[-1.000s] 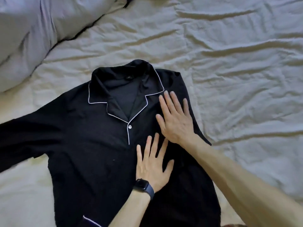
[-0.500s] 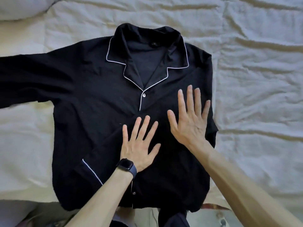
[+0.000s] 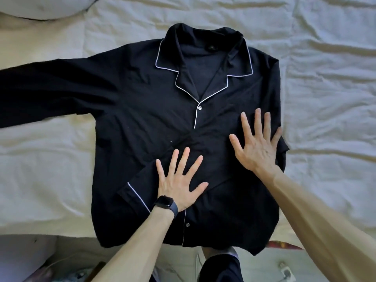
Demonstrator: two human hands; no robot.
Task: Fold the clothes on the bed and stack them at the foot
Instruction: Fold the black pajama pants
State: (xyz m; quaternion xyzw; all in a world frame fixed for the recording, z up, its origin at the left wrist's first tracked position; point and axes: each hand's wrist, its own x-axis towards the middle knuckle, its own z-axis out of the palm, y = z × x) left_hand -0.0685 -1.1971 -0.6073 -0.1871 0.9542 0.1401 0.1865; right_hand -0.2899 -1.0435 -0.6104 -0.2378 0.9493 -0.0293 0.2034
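A black pyjama shirt (image 3: pixel 142 110) with white piping lies face up on the bed, collar at the far side. One sleeve stretches out to the left; the other is folded across the front, its white-piped cuff (image 3: pixel 134 194) lying near the lower left. My left hand (image 3: pixel 179 186), with a dark watch on the wrist, presses flat on that folded sleeve, fingers spread. My right hand (image 3: pixel 257 147) lies flat with spread fingers on the shirt's right side, close to its folded edge.
The wrinkled cream sheet (image 3: pixel 325 98) covers the bed around the shirt. A grey pillow (image 3: pixel 46 7) sits at the far left corner. The bed's near edge (image 3: pixel 50 233) runs under the shirt's hem, with floor and small items below it.
Both hands slid down the shirt toward me, smoothing it, and lie lower on the front and folded sleeve. The view shifted, so the whole shirt shows.
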